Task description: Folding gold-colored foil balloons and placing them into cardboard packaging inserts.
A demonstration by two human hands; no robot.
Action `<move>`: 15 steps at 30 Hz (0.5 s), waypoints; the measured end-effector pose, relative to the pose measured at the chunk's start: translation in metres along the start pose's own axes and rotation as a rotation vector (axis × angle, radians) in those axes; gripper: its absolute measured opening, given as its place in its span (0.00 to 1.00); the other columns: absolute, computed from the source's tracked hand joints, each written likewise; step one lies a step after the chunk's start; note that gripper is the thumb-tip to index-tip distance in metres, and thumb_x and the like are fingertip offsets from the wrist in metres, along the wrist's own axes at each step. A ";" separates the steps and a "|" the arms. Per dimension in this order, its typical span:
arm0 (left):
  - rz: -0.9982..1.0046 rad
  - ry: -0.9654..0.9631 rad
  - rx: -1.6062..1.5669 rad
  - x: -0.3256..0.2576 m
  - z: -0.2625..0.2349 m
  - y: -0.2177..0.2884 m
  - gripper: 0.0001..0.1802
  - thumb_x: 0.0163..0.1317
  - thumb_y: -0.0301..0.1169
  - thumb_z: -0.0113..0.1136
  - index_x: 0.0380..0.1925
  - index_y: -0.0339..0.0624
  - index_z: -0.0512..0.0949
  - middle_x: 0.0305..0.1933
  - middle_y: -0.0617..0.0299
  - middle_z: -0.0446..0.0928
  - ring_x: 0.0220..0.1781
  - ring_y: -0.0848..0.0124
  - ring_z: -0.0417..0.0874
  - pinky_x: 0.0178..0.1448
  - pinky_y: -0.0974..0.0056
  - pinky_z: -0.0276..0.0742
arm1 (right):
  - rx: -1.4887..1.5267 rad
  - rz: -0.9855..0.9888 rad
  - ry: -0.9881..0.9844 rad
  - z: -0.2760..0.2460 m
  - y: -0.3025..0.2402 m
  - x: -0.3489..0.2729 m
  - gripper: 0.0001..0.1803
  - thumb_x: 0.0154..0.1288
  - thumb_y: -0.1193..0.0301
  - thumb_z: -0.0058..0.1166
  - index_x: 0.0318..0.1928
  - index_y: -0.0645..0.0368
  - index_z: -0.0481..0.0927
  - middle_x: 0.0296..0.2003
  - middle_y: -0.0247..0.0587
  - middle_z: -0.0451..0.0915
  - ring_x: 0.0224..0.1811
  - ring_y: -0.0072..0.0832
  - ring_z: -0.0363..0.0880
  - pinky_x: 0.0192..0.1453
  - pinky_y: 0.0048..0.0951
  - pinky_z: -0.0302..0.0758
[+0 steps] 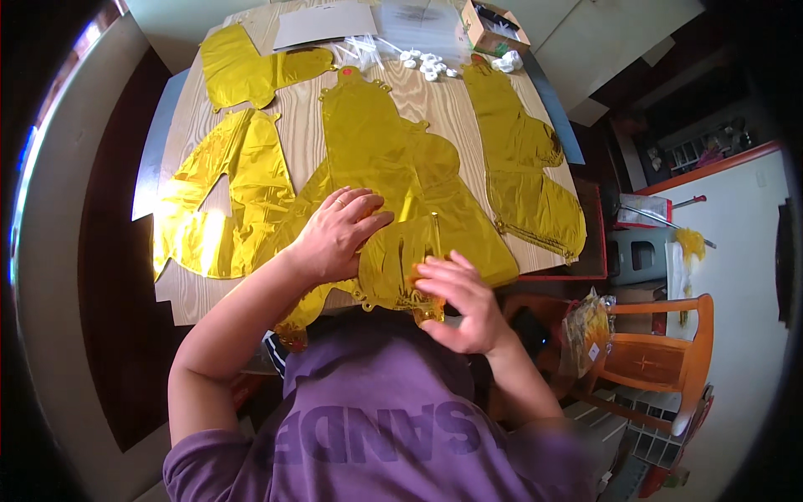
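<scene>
Several flat, uninflated gold foil balloons lie spread over a wooden table (pixel 427 100). My left hand (pixel 339 230) presses palm down on the gold foil balloon (pixel 393 159) in the middle, fingers spread. My right hand (pixel 460 301) is at the table's near edge, its fingers curled on the lower edge of a smaller gold foil piece (pixel 401 263) that overlaps the middle balloon. Another gold balloon (pixel 230 197) lies to the left and one more (pixel 527 167) to the right.
At the table's far end lie a grey card sheet (pixel 326 23), clear plastic straws (pixel 364 50), small white plastic pieces (pixel 428 64) and a small cardboard box (pixel 493 29). A fourth gold balloon (pixel 251 69) lies far left. A wooden chair (pixel 661 351) stands to my right.
</scene>
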State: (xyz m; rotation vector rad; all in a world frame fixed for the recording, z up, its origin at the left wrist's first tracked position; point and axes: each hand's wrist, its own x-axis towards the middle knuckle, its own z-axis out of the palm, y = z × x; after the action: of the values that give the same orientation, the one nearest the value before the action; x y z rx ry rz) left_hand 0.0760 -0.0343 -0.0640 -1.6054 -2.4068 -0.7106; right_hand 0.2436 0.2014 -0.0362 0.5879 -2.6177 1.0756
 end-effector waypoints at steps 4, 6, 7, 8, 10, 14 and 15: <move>-0.009 -0.009 0.014 -0.003 0.002 0.000 0.30 0.54 0.40 0.68 0.58 0.45 0.78 0.60 0.49 0.74 0.66 0.50 0.74 0.72 0.45 0.67 | -0.115 0.086 0.100 -0.017 0.023 -0.011 0.26 0.59 0.59 0.65 0.54 0.59 0.82 0.59 0.45 0.80 0.65 0.46 0.74 0.75 0.52 0.62; -0.012 -0.016 0.018 -0.003 0.002 -0.001 0.31 0.53 0.40 0.68 0.58 0.45 0.78 0.61 0.50 0.74 0.67 0.50 0.74 0.72 0.45 0.67 | -0.241 0.132 0.092 -0.008 0.027 -0.016 0.23 0.63 0.63 0.61 0.56 0.60 0.82 0.60 0.46 0.79 0.67 0.46 0.73 0.76 0.52 0.61; -0.012 -0.017 0.015 -0.002 0.003 -0.002 0.31 0.53 0.41 0.68 0.59 0.45 0.78 0.61 0.50 0.74 0.67 0.50 0.74 0.73 0.44 0.66 | -0.291 0.133 0.091 0.000 0.031 -0.017 0.22 0.65 0.64 0.59 0.57 0.61 0.81 0.61 0.46 0.78 0.68 0.46 0.72 0.76 0.52 0.60; -0.012 -0.018 0.012 -0.002 0.003 -0.002 0.32 0.53 0.41 0.69 0.59 0.45 0.77 0.61 0.50 0.74 0.67 0.50 0.74 0.73 0.44 0.66 | -0.342 0.134 0.090 0.007 0.033 -0.016 0.21 0.67 0.66 0.57 0.58 0.61 0.81 0.62 0.46 0.78 0.69 0.46 0.71 0.77 0.53 0.59; -0.023 -0.012 -0.024 0.000 -0.002 0.002 0.30 0.53 0.38 0.67 0.58 0.45 0.77 0.61 0.50 0.74 0.68 0.50 0.73 0.74 0.45 0.65 | -0.359 0.103 0.009 0.014 0.031 -0.009 0.23 0.71 0.66 0.53 0.62 0.62 0.78 0.66 0.46 0.74 0.72 0.46 0.67 0.79 0.55 0.55; -0.029 -0.029 -0.029 -0.002 -0.001 0.001 0.34 0.51 0.42 0.69 0.61 0.45 0.76 0.62 0.49 0.73 0.68 0.49 0.72 0.74 0.43 0.64 | -0.382 0.059 -0.062 0.014 0.030 0.000 0.24 0.73 0.65 0.51 0.66 0.62 0.75 0.69 0.45 0.72 0.74 0.46 0.65 0.80 0.56 0.52; -0.029 -0.028 -0.025 -0.002 -0.001 0.001 0.34 0.52 0.42 0.68 0.61 0.46 0.76 0.62 0.49 0.73 0.68 0.49 0.72 0.74 0.43 0.64 | -0.384 0.055 -0.083 0.012 0.030 0.001 0.25 0.74 0.65 0.51 0.66 0.62 0.74 0.70 0.45 0.71 0.74 0.45 0.65 0.80 0.56 0.51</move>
State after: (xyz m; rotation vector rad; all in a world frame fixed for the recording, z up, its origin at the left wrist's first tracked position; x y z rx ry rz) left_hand 0.0774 -0.0364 -0.0638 -1.6037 -2.4552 -0.7313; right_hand 0.2282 0.2120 -0.0626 0.4829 -2.8206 0.5437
